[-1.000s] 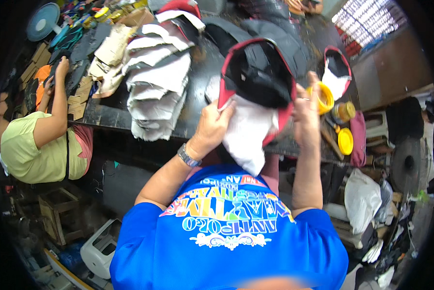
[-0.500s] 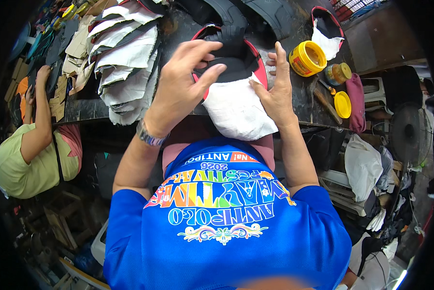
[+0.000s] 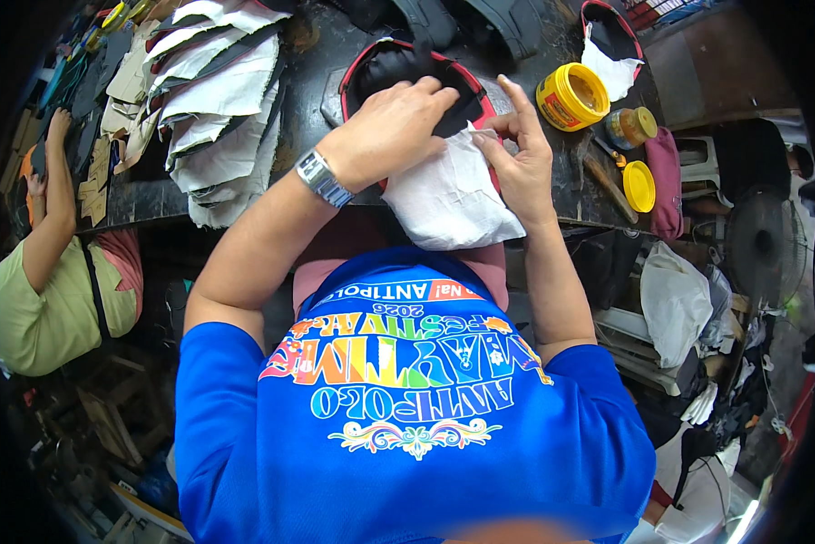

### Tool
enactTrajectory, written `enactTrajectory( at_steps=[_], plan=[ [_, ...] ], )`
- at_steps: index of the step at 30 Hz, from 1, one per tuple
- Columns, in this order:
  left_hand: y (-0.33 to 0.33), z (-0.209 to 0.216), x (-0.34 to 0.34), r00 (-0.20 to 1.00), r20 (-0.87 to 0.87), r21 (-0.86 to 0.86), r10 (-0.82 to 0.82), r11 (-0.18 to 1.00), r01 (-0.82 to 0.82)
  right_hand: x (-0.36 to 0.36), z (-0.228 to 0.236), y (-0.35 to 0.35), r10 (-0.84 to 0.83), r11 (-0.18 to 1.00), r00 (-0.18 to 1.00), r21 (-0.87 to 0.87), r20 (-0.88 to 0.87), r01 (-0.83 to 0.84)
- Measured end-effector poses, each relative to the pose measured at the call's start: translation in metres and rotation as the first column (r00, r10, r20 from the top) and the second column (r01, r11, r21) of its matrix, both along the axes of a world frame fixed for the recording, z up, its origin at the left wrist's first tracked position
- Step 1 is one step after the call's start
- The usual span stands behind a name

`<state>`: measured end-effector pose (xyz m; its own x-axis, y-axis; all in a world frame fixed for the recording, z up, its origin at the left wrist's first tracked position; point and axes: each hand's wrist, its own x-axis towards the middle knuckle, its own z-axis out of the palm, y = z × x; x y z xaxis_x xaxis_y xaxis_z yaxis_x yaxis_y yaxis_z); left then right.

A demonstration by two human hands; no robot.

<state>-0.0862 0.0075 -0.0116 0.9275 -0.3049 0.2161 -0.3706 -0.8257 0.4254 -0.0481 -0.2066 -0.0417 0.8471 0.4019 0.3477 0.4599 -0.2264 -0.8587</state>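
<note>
A black shoe upper [image 3: 366,75] with red edging and a white cloth lining [image 3: 453,199] lies at the near edge of the dark table. The cloth hangs over the edge toward my lap. My left hand [image 3: 389,131], with a metal watch on its wrist, lies across the upper, its fingers stretched over the black part and the top of the cloth. At the right side my right hand [image 3: 523,163] has its thumb and bent fingers on the cloth's corner by the red edge, with the forefinger raised. The left thumb is partly hidden.
A stack of white-lined pieces [image 3: 221,118] stands left. At right are a yellow tub [image 3: 570,98], a glass jar [image 3: 631,129], a hammer [image 3: 607,181], a yellow lid [image 3: 639,191] and another upper [image 3: 611,63]. Black soles [image 3: 507,27] lie behind. A co-worker [image 3: 63,290] sits far left.
My left hand has come down and right from above the upper onto it. My right hand's thumb and fingers have closed in on the cloth's corner. The upper's opening shows wider.
</note>
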Motion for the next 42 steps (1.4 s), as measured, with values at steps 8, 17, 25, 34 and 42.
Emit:
enactTrajectory(
  at_steps=[8, 17, 25, 34, 42],
  plan=[
    [0.005, -0.006, 0.03, 0.988, -0.082, 0.197, -0.129, 0.97, 0.143, 0.002, -0.013, -0.002, -0.024, 0.995, 0.996, 0.097, -0.089, 0.033],
    [0.01, -0.025, 0.019, 0.99, 0.076, 0.055, -0.117, 0.992, 0.113, 0.009, -0.008, -0.004, -0.016, 0.996, 0.999, -0.092, 0.036, 0.019],
    [0.006, -0.023, 0.019, 0.994, 0.078, 0.095, -0.071, 0.993, 0.064, 0.014, -0.003, 0.002, -0.029, 0.993, 0.986, 0.109, -0.163, 0.047],
    [0.004, -0.021, 0.009, 0.971, 0.212, 0.147, -0.11, 0.986, 0.079, 0.023, 0.003, -0.003, -0.018, 0.997, 1.0, -0.075, -0.011, 0.017],
    [0.002, -0.04, 0.005, 0.949, 0.286, 0.169, -0.134, 0.982, 0.088, 0.026, -0.009, 0.0, -0.047, 0.979, 0.994, -0.196, 0.095, 0.065]
  ],
)
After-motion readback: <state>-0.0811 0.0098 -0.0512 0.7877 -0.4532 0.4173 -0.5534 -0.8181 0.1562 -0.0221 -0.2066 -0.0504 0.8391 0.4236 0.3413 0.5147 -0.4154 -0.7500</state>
